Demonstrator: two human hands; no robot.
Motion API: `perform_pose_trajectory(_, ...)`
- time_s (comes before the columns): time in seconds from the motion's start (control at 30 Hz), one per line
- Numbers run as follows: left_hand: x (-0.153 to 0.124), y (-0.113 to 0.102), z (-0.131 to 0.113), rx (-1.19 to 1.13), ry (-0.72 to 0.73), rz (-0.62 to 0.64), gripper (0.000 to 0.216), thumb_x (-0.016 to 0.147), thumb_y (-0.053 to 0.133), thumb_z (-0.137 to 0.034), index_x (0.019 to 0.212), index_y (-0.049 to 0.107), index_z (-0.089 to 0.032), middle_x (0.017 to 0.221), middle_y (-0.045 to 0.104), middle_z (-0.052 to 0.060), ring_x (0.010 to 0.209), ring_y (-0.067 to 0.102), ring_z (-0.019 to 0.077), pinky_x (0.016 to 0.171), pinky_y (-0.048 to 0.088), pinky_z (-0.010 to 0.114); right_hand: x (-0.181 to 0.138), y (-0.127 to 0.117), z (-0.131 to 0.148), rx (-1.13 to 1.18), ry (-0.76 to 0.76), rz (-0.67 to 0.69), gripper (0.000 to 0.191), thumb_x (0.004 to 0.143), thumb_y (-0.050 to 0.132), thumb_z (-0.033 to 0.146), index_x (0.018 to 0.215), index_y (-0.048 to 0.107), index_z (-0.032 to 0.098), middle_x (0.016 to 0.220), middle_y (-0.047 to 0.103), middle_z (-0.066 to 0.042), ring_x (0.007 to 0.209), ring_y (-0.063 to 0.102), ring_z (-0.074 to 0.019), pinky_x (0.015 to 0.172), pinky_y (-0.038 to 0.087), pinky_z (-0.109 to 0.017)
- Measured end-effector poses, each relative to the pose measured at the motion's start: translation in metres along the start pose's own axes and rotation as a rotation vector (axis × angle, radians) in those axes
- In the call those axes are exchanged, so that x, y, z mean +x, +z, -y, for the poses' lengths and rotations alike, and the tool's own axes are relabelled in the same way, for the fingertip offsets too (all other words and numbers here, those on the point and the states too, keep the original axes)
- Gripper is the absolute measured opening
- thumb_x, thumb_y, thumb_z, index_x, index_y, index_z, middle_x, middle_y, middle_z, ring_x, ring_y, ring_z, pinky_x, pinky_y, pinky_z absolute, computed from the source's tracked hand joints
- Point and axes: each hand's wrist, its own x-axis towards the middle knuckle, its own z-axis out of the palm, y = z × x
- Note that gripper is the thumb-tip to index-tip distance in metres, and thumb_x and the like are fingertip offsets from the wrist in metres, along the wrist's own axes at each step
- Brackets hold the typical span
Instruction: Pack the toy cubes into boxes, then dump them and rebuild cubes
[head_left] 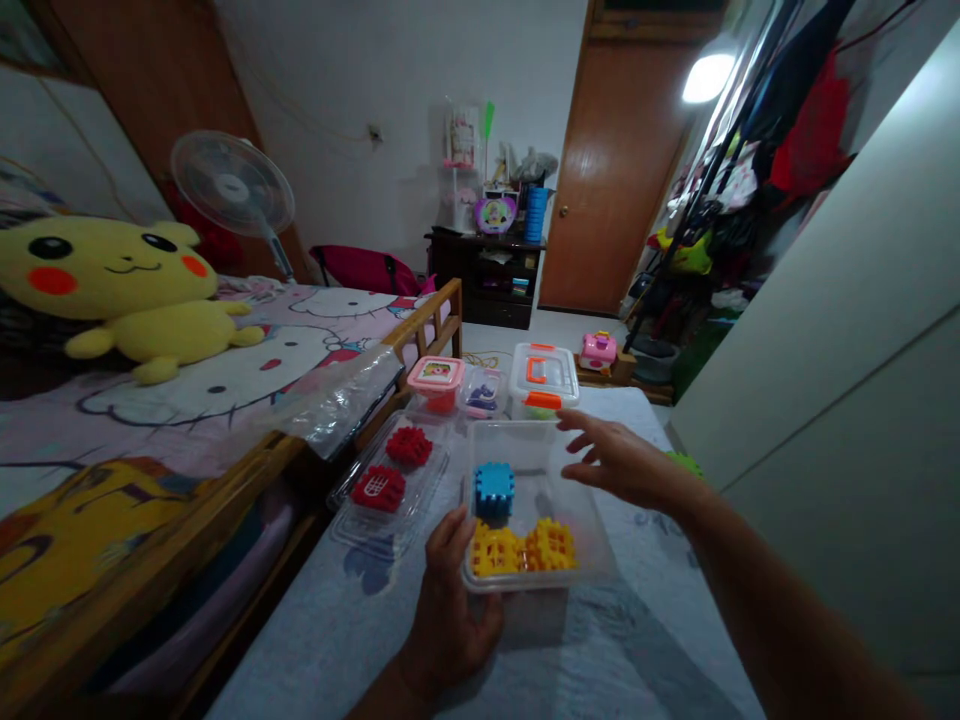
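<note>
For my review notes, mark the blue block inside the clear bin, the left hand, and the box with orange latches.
Blue block (494,483): head view, middle of its toothed face.
Left hand (451,612): head view, middle of the hand.
Box with orange latches (556,374): head view, its lid.

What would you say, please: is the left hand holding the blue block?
No, the left hand grips the bin containing the blue block.

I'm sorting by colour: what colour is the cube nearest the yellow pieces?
Blue; the cube shows in the head view.
</note>
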Motion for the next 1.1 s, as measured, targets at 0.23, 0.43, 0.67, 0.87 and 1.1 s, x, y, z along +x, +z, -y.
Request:
perform_pose_trajectory(0.23, -0.001, 0.003, 0.002, 0.006, -0.015, -0.013, 0.073, 0.083, 0.057, -0.017, 0.149, 0.024, -0.017, 0.141, 0.038, 0.018, 0.133, 0.041, 0.0313, 0.102, 0.047, 0.048, -0.064, -0.047, -0.14, -0.168, 0.324, -0.191, 0.072, 0.078, 0.064, 0.042, 0.143, 0.045, 0.018, 0.139, 0.058, -0.018, 0.123, 0.058, -0.0334, 0.102, 0.049, -0.048)
perform_pose_trajectory(0.43, -0.001, 0.003, 0.004, 0.011, -0.004, -0.027, 0.074, 0.083, 0.059, -0.018, 0.149, 0.024, -0.016, 0.142, 0.038, 0.019, 0.132, 0.041, 0.032, 0.101, 0.047, 0.049, -0.082, -0.018, -0.189, -0.43, 0.386, -0.004, 0.11, 0.055, 0.08, 0.027, 0.151, 0.031, 0.008, 0.156, 0.034, -0.025, 0.144, 0.032, -0.0389, 0.116, 0.029, -0.051)
perform_pose_trajectory(0.67, -0.002, 0.003, 0.005, 0.02, 0.001, -0.021, 0.075, 0.083, 0.061, -0.019, 0.149, 0.025, -0.015, 0.141, 0.037, 0.02, 0.132, 0.04, 0.0331, 0.102, 0.044, 0.05, -0.056, -0.004, -0.192, -0.472, 0.336, 0.013, 0.094, 0.059, 0.075, 0.019, 0.147, 0.04, 0.012, 0.149, 0.045, -0.023, 0.137, 0.043, -0.0381, 0.109, 0.037, -0.049)
perform_pose_trajectory(0.87, 0.0, 0.004, 0.005, 0.02, 0.017, -0.027, 0.076, 0.082, 0.061, -0.019, 0.149, 0.024, -0.015, 0.141, 0.037, 0.019, 0.132, 0.04, 0.0323, 0.103, 0.044, 0.048, -0.05, -0.002, -0.198, -0.454, 0.286, 0.037, 0.062, 0.062, 0.072, 0.015, 0.123, 0.061, 0.013, 0.121, 0.068, -0.018, 0.113, 0.063, -0.0307, 0.097, 0.046, -0.035)
perform_pose_trajectory(1.1, 0.0, 0.003, 0.004, 0.025, 0.023, -0.034, 0.074, 0.082, 0.061, -0.019, 0.148, 0.026, -0.013, 0.141, 0.037, 0.02, 0.131, 0.041, 0.0329, 0.102, 0.045, 0.048, -0.052, -0.005, -0.192, -0.444, 0.198, -0.041, 0.056, 0.06, 0.072, 0.014, 0.115, 0.063, 0.014, 0.111, 0.071, -0.016, 0.102, 0.067, -0.0294, 0.088, 0.049, -0.033)
